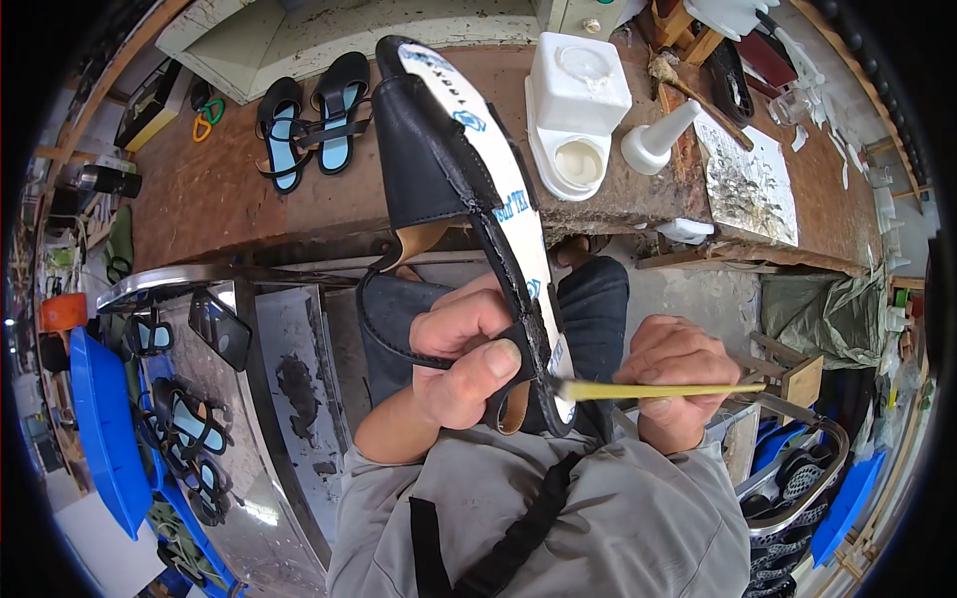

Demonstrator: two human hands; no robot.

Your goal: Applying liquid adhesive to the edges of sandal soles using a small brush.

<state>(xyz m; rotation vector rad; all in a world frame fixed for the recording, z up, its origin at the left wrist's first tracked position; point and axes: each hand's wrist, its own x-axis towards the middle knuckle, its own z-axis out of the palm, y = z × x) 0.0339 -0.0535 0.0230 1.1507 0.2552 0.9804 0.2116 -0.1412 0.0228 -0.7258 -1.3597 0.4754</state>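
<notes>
A black sandal stands up in my left hand, whose fingers and thumb wrap round its straps near the heel. Its pale underside, printed in blue, faces right, and black upper material is folded along the edge. My right hand is closed round the yellow handle of a slim brush. The brush lies nearly level, its tip against the heel end of the underside. The far end of the handle sticks out past my right knuckles.
On the brown bench stand a white plastic glue pot and a white cone-shaped nozzle. A pair of black sandals lies at the back left. Stained paper covers part of the right side. More sandals rest at left, near a blue tray.
</notes>
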